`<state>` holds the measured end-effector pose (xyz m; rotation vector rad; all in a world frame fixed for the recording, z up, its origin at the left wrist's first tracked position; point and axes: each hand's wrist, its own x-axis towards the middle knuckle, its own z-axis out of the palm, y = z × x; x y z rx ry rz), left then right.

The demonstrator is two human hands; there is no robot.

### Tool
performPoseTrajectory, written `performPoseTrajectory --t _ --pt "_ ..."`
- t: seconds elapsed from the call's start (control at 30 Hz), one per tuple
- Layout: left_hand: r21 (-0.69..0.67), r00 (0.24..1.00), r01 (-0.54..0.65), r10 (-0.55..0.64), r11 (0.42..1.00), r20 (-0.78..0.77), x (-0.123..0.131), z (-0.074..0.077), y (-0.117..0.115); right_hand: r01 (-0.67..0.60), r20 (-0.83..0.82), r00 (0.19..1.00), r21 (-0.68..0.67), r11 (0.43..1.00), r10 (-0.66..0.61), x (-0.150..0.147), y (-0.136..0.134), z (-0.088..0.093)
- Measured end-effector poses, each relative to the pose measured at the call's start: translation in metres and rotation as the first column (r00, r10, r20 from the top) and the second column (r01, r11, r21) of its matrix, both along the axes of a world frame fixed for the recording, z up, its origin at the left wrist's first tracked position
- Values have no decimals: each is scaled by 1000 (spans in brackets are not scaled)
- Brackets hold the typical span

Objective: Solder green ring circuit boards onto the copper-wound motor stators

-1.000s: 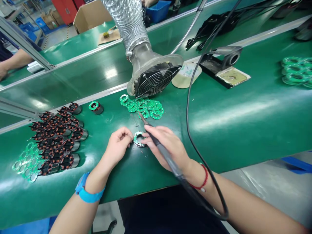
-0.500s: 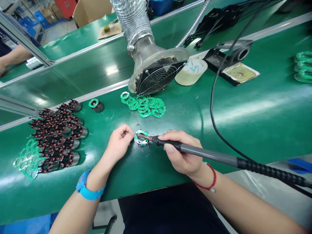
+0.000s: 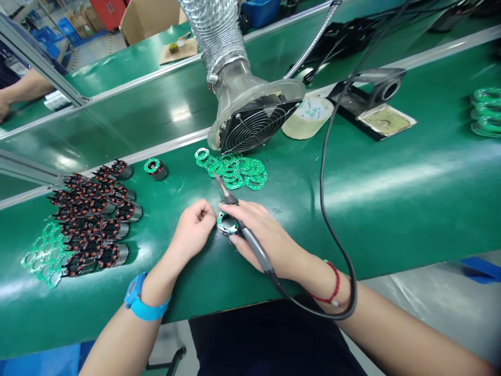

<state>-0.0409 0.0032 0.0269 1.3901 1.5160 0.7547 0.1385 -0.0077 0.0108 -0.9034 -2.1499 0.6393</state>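
Note:
A motor stator topped by a green ring circuit board [image 3: 227, 223] stands on the green bench between my hands. My left hand [image 3: 194, 230] is closed in a pinch at the stator's left edge; whatever its fingertips hold is hidden. A soldering iron [image 3: 250, 245] lies in the grip of my right hand [image 3: 270, 237], its tip angled up and away, past the stator toward the loose boards. Thumb and forefinger of this hand reach the stator's right side and appear to touch it.
Beyond the stator lies a pile of green ring boards [image 3: 237, 169] under a fume extractor fan [image 3: 254, 125]. Rows of stators [image 3: 97, 219] stand at left, near one board-topped stator [image 3: 155, 169]. A tape roll [image 3: 307, 120] and soldering-iron stand [image 3: 371, 104] sit behind. The iron's cable [image 3: 323, 183] loops at right.
The soldering iron has swung from lying across the board to pointing away, off the board. My right hand has moved left, its fingers to the stator. My left hand stays nearly still.

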Motion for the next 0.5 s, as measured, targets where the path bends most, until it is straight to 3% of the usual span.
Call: performPoseTrajectory --t 0.1,0.23,0.37,0.43,0.5 --pt "-5 1000 12 -12 1000 -8 0 -1 0 -37 64 997 -14 999 38 -3 1 -2" --pt "-47 998 33 -35 998 -48 -2 3 -4 65 85 994 25 998 -67 -2 2 -5" --pt "-78 949 238 -249 968 -193 -4 12 -12 156 9 988 45 987 -156 4 4 -7" --pt "-2 894 310 -292 951 -340 -5 15 -15 146 -5 989 40 988 -146 6 5 -7" --pt "134 862 322 -232 937 -451 -5 17 -16 136 1 991 44 990 -137 6 5 -8"
